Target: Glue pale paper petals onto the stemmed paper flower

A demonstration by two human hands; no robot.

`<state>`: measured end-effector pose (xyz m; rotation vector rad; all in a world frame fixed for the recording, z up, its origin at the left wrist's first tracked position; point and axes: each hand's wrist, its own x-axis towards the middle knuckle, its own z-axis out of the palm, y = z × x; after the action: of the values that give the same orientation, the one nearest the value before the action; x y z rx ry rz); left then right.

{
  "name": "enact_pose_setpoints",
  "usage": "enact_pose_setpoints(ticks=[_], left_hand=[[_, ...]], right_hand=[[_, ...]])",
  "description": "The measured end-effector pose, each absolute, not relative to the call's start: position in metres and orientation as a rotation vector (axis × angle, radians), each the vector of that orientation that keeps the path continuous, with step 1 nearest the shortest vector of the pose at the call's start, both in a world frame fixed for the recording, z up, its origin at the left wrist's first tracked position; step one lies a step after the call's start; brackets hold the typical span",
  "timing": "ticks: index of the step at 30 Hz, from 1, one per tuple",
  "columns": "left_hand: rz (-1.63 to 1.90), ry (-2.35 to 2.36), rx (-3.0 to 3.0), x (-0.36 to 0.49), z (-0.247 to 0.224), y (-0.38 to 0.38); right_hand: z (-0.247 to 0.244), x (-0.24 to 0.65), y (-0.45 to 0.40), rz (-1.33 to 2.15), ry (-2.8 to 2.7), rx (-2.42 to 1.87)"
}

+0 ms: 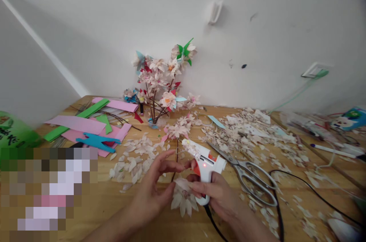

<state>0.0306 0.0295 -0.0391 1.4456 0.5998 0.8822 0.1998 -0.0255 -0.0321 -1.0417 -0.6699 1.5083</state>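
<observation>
My right hand (219, 192) is closed around the handle of a white hot glue gun (208, 169) with a lit red light; its nozzle points up and left. The thumb of that hand reaches a pale petal at the top of a whitish petal flower (185, 203). To the left, my left hand (157, 181) has its fingers curved and apart, thumb tip beside the flower. A thin brown stem (177, 152) passes behind its fingers, below another pale flower (177, 129). A fine glue-like strand shows near the nozzle and left index finger.
Handmade flowers (158, 81) stand in a small clear holder by the wall. Loose petals (140, 158) are scattered on the wooden table. Grey-handled scissors (246, 177) lie right of the glue gun, near a black cord. Coloured paper strips (77, 123) and blue-handled pliers (98, 142) are left.
</observation>
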Motion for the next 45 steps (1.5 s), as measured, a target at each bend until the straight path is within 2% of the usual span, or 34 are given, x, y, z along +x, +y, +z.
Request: enact_pose_setpoints(ticks=[6, 19, 33, 45], left_hand=[[0.654, 0.640, 0.877, 0.040, -0.045, 0.037], [0.618, 0.643, 0.897, 0.040, -0.042, 0.040], [0.502, 0.563, 0.754, 0.037, -0.045, 0.036], [0.497, 0.562, 0.667, 0.035, -0.038, 0.035]], right_hand=[[-0.035, 0.202, -0.026, 1.460, -0.810, -1.101], [-0.035, 0.206, -0.026, 1.383, -1.056, -1.129], [-0.041, 0.205, -0.023, 1.492, -0.859, -1.012], [-0.049, 0.209, -0.025, 1.473, -0.896, -1.031]])
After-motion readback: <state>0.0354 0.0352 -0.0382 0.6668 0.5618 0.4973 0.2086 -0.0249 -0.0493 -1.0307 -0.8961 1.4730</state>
